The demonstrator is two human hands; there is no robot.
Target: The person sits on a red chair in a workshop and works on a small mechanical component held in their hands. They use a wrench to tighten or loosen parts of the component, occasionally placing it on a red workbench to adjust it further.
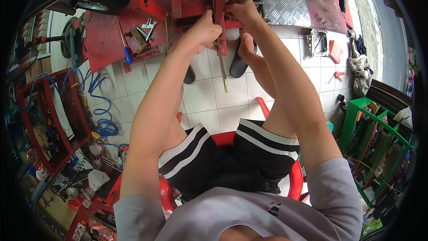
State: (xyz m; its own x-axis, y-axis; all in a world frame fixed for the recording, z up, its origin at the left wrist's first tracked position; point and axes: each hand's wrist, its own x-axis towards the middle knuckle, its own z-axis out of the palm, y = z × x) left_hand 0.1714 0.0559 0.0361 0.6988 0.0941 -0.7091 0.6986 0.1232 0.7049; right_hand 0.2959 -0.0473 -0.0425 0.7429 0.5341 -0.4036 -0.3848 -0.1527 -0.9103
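My left hand (207, 32) is closed around a long, thin gold-coloured metal rod (224, 78) beside an upright red steel bracket (222, 40) on a red workbench frame. The rod hangs down past the bracket's lower end. My right hand (241, 10) is curled at the bracket's upper right side, its fingertips pressed near the metal; what they grip is too small and hidden to tell. A second thin metal bar (168, 31) stands to the left of my left hand.
Left lie a red bench (101, 44), screwdriver (127, 53), wrenches (149, 29), coiled blue hose (107, 125) and red rack (42, 111). Right are a patterned metal plate (283, 2), silver frame (318, 42) and green rack (376, 122). My sandalled feet and a red chair (294, 178) are below.
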